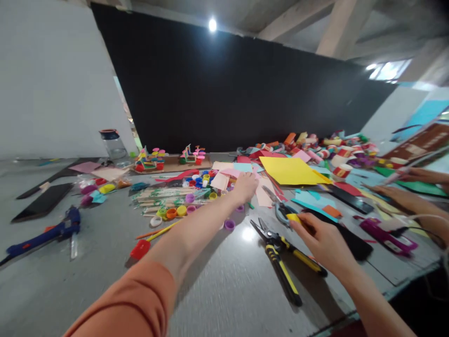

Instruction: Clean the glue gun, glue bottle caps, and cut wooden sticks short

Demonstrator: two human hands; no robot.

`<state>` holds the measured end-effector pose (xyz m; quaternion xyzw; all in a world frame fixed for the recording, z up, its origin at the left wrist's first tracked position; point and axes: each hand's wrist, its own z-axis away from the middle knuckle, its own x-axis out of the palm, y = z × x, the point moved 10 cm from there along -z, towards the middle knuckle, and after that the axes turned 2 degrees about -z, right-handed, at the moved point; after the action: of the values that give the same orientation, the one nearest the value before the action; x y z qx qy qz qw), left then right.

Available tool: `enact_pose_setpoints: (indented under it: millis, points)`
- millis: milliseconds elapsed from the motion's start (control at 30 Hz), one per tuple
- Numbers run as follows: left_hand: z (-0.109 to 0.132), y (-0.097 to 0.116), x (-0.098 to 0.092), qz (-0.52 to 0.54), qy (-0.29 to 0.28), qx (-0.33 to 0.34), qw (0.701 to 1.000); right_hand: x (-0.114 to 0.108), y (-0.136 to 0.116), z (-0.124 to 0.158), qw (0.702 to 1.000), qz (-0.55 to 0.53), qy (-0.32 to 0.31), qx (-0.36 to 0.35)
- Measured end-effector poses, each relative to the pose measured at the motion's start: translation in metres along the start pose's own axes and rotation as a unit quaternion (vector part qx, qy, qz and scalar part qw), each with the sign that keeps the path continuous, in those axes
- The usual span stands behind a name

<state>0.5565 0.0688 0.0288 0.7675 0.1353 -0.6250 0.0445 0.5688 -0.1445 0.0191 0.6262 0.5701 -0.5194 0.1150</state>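
My left hand (244, 187) reaches far out over the grey table (105, 262), fingers curled down among pink and peach paper pieces (220, 180) beside a heap of coloured bottle caps (201, 179). What its fingers hold, if anything, is hidden. My right hand (324, 243) is closer to me, pinching a small yellow piece (293, 217) between thumb and fingers. It hovers just above yellow-handled cutting pliers (280, 260) lying on the table, next to grey-handled scissors (280, 209).
A blue glue gun (52, 231) lies at the left and a purple one (386, 236) at the right. Wooden sticks (164, 196), a yellow sheet (289, 171), tape rolls (336, 152), a jar (112, 142) and small cap models (150, 161) crowd the far side. Another person's hands (403, 194) rest at the right.
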Motion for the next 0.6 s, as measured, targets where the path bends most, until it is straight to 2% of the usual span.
enact_pose_setpoints:
  millis: [67, 133, 267, 367, 467, 533, 600]
  points:
    - [0.007, -0.031, -0.006, 0.012, -0.041, -0.016, 0.999, 0.0, 0.007, 0.005, 1.0, -0.002, 0.004, 0.009]
    - [0.025, -0.072, -0.012, 0.025, -0.093, -0.031, 0.995, -0.001, 0.011, 0.008, 1.0, -0.003, 0.004, 0.013]
    - [0.09, -0.155, -0.025, 0.03, -0.178, -0.073, 0.981, 0.002, 0.004, 0.006, 1.0, 0.001, -0.007, 0.013]
    - [0.135, -0.194, -0.035, 0.01, -0.182, -0.114, 0.977, 0.006, -0.022, -0.003, 1.0, -0.003, -0.007, -0.025]
    - [0.155, -0.208, -0.04, -0.007, -0.154, -0.147, 0.977, 0.01, -0.052, -0.011, 0.998, -0.017, -0.001, -0.065]
    - [0.153, -0.202, -0.039, -0.006, -0.136, -0.147, 0.98, 0.014, -0.064, -0.016, 0.997, -0.021, -0.005, -0.072]
    - [0.143, -0.185, -0.035, 0.001, -0.123, -0.13, 0.984, 0.019, -0.071, -0.02, 0.997, -0.021, -0.012, -0.072]
